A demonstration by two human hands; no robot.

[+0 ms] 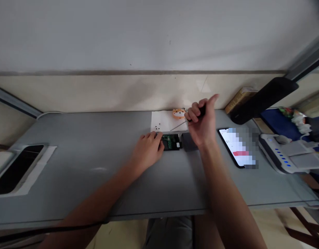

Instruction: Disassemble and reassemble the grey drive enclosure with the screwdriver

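My left hand (149,148) is closed on the left end of an opened device with a green circuit board (170,142), which lies on the grey table. My right hand (202,121), raised above the table, grips the dark handle of a screwdriver (179,126). The screwdriver's thin shaft slants down and left, its tip over a white paper sheet (163,119) behind the board. Several small dark screws (157,127) lie on that paper. A dark grey box-like piece (188,142) sits just right of the board, partly hidden by my right wrist.
An orange animal-faced case (178,114) stands at the back of the paper. To the right are a lit phone (230,147), a black cylinder (263,100) and a white charging station (286,154). Another phone (19,169) lies far left. A dark cable (58,229) crosses the front edge.
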